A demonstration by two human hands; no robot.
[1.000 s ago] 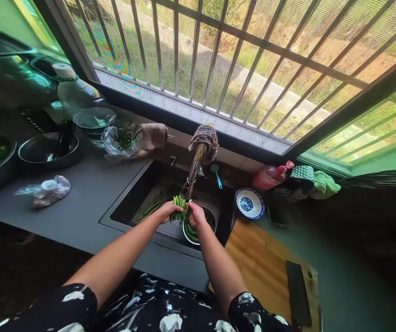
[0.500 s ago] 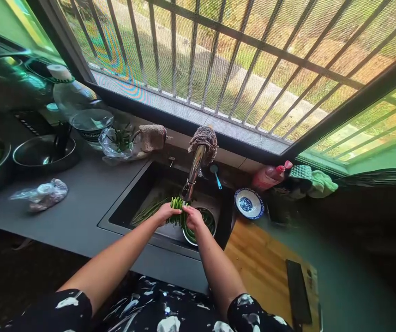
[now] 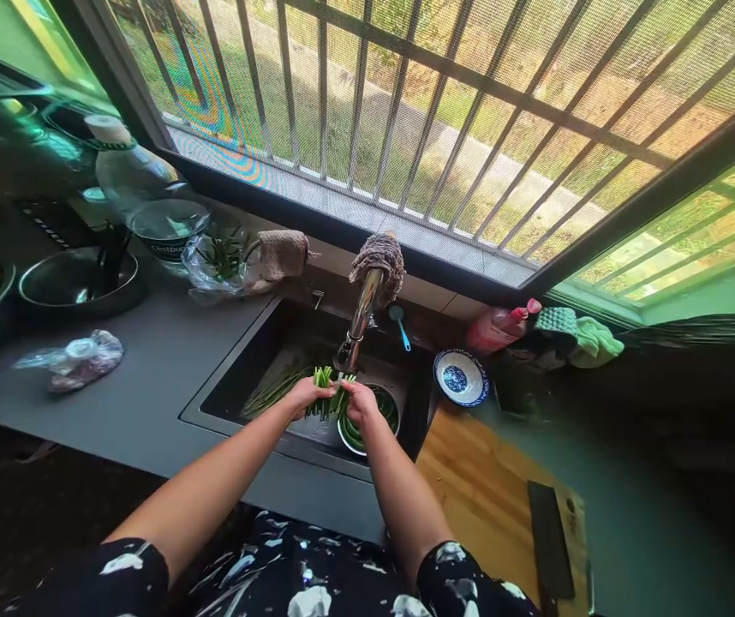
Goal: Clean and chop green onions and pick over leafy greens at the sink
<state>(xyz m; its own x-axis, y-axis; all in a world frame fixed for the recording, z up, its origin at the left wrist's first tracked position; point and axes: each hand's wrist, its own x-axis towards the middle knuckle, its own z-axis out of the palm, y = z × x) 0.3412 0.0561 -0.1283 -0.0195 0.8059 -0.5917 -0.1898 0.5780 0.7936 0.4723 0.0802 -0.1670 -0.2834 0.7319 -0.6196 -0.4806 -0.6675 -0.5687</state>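
Stems (image 3: 325, 406) are showing at the centre of the frame, below the tap (image 3: 363, 315), and I am gripping them with the fingers of both left hand (image 3: 304, 396) and right hand (image 3: 359, 401) over the sink (image 3: 226, 396); a bowl (image 3: 343, 434) is sitting slightly right.

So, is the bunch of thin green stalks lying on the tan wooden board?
No, the left hand holds the green stalks over the dark rectangular sink.

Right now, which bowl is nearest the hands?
The pale-rimmed bowl in the sink, by the right hand; the blue-and-white bowl sits outside the sink.
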